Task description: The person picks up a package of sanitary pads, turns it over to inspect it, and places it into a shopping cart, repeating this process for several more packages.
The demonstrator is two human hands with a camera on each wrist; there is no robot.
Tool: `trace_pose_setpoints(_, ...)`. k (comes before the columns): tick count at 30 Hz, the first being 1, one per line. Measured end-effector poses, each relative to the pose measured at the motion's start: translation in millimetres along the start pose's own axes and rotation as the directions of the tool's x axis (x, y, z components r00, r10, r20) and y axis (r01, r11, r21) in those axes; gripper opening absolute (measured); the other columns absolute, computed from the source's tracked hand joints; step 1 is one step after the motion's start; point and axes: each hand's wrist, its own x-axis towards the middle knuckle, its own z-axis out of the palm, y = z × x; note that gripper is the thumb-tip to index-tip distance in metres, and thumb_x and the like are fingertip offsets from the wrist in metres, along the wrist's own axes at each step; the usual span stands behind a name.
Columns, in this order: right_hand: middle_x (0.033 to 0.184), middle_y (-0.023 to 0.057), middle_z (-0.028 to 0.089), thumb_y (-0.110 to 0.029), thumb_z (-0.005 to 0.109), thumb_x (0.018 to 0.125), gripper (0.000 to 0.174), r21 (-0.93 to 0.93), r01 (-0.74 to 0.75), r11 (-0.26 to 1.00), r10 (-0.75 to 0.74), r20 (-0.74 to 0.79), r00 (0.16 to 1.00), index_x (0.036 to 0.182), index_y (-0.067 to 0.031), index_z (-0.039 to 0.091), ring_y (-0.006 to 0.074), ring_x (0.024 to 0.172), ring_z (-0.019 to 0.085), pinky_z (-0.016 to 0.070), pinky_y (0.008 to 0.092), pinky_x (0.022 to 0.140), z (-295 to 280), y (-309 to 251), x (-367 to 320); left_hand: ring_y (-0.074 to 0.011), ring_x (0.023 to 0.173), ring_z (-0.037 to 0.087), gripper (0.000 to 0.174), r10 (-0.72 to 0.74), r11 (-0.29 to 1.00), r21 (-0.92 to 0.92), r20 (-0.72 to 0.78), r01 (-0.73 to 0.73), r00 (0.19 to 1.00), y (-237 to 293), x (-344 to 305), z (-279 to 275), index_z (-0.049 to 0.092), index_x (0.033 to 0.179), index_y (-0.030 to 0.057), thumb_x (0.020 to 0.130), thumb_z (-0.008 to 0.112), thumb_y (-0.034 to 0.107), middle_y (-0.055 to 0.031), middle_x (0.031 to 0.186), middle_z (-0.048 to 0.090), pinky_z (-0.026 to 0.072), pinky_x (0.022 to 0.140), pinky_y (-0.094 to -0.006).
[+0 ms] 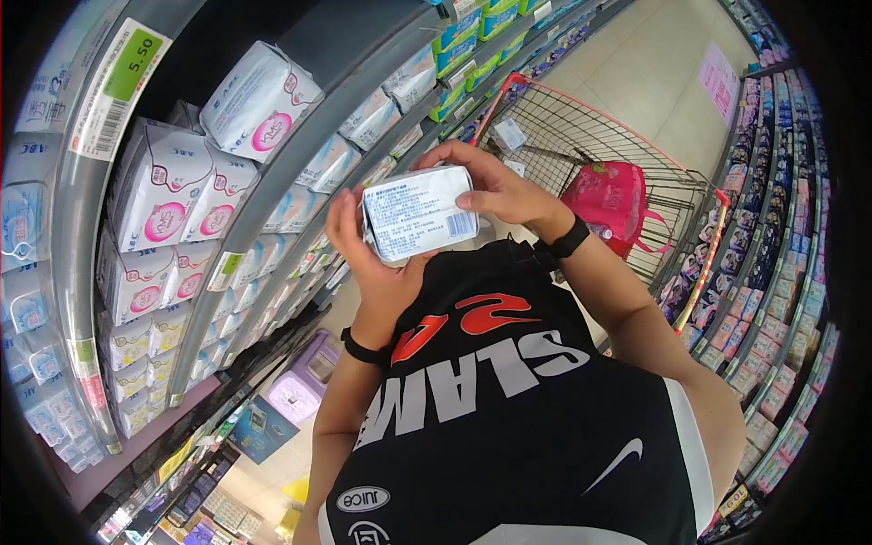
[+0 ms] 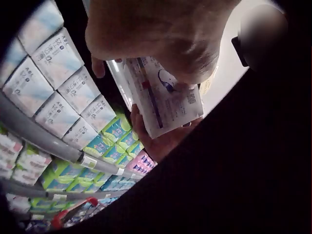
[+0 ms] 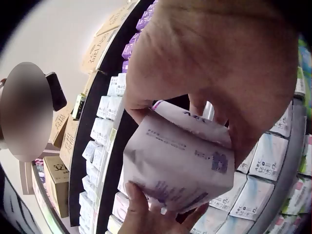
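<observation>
A white soft-plastic pack with blue print and a barcode is held up in front of the chest. My left hand grips its left side and underside, the fingers wrapped at the far edge. From the right, my right hand holds the other end, thumb over the printed face. In the left wrist view another side of the pack shows, with a dark stripe and a small square code. The right wrist view shows the wrinkled pack between both hands.
Shelves of white ABC sanitary pad packs rise close on the left, with a price tag at the edge. A wire shopping cart holding a pink bag stands ahead to the right. More stocked shelves line the right side.
</observation>
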Motion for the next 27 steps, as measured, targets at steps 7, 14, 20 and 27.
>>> trace_pose_setpoints(7,0.139,0.0119,0.053,-0.031,0.081,0.081,0.065,0.029,0.125,0.992,-0.123,-0.062,0.991,0.133,-0.0068,0.051,0.0243,0.135,0.051,0.0374,0.0391,0.116,-13,7,1,-0.0286,0.142,0.043,0.085,-0.365,0.646,-0.626,0.251,0.438,0.897,-7,4,13,0.025,0.160,0.0034,0.100,0.066,0.047,-0.0178,0.153,0.038,0.0360,0.118,-0.0413)
trace_pose_setpoints(14,0.135,0.0145,0.052,-0.028,0.083,0.083,0.052,-0.399,0.064,0.915,-0.015,0.126,0.992,0.113,-0.0091,0.045,0.0223,0.122,0.051,0.0422,0.0366,0.106,-46,26,-16,-0.0251,0.135,0.050,0.064,-0.434,0.694,-0.418,0.408,0.587,0.803,-8,1,16,0.036,0.155,0.0071,0.101,0.063,0.029,-0.0156,0.144,0.051,0.0358,0.116,-0.0396)
trace_pose_setpoints(20,0.140,0.0152,0.057,-0.028,0.083,0.087,0.063,-0.198,-0.099,0.975,0.119,0.094,0.988,0.134,-0.0077,0.047,0.0207,0.114,0.058,0.0497,0.0331,0.096,-58,16,-34,-0.0257,0.137,0.047,0.069,-0.408,0.763,-0.338,0.409,0.551,0.816,2,5,41,0.038,0.152,0.0039,0.096,0.072,0.023,-0.0154,0.144,0.049,0.0347,0.117,-0.0415)
trace_pose_setpoints(27,0.153,0.0111,0.050,-0.027,0.071,0.093,0.077,0.167,0.016,0.986,0.026,-0.247,0.969,0.160,-0.0084,0.037,0.0226,0.140,0.049,0.0387,0.0385,0.118,-134,55,-65,-0.0326,0.138,0.047,0.048,-0.222,0.933,-0.234,0.218,0.272,0.950,45,50,76,0.053,0.137,0.0039,0.097,0.067,0.026,-0.0210,0.148,0.048,0.0373,0.115,-0.0480)
